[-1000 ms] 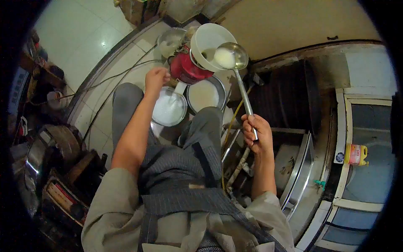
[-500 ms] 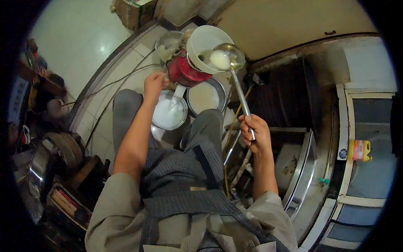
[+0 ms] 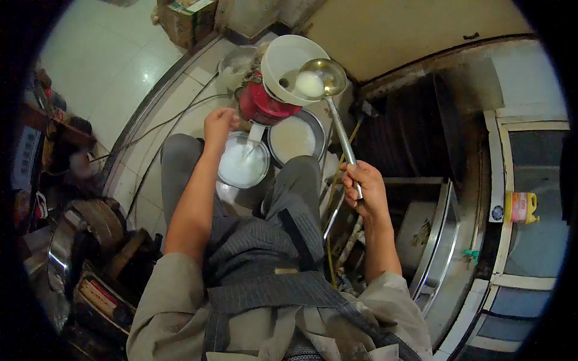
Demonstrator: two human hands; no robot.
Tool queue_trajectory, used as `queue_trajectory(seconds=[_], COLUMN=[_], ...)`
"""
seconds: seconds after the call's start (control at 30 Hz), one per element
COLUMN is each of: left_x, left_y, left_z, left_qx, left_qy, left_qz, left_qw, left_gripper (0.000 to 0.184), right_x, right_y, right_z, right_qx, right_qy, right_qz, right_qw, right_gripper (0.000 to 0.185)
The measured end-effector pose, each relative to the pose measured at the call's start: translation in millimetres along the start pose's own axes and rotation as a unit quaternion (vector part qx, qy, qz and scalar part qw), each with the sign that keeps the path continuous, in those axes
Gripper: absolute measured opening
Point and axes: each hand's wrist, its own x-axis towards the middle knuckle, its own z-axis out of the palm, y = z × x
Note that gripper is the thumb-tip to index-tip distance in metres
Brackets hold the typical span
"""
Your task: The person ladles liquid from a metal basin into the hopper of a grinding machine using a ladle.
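Observation:
My right hand (image 3: 364, 188) grips the handle of a long metal ladle (image 3: 332, 75), whose bowl is over the rim of a white hopper (image 3: 280, 51) and has some whitish stuff in it. The hopper sits on a red machine (image 3: 259, 105) with a pale spout. Below the spout is a container of white frothy liquid (image 3: 244, 163). Beside it stands a metal pot of cream-coloured liquid (image 3: 293, 138). My left hand (image 3: 220, 127) is raised near the red machine, its fingers curled together; whether anything is in them is too small to tell.
Behind the machine is a clear container (image 3: 233, 63). A cable (image 3: 174, 117) runs over the tiles at the left. Dark clutter fills the left side. At the right are a metal tray (image 3: 436, 240), a yellow hose (image 3: 331, 240) and a yellow bottle (image 3: 521, 207).
The view has shifted slightly. My right hand holds the ladle over the hopper's rim as before, and my left hand stays raised in nearly the same place.

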Motion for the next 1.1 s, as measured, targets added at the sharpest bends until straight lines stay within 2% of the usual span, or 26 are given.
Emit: queue_trajectory(seconds=[0.57, 1.1], left_x=[0, -1], left_y=[2, 1], left_z=[2, 5], left_qx=[-0.005, 0.018], left_qy=[-0.010, -0.016], left_qz=[0.000, 0.005], left_qw=[1.000, 1.000], left_gripper=[0.018, 0.020], right_x=[8, 14], right_y=[9, 28], right_z=[-4, -8], right_qx=[-0.019, -0.104], right_qy=[0.015, 0.043], right_qz=[-0.012, -0.035], right_qw=[1.000, 0.993], right_gripper=[0.016, 0.018])
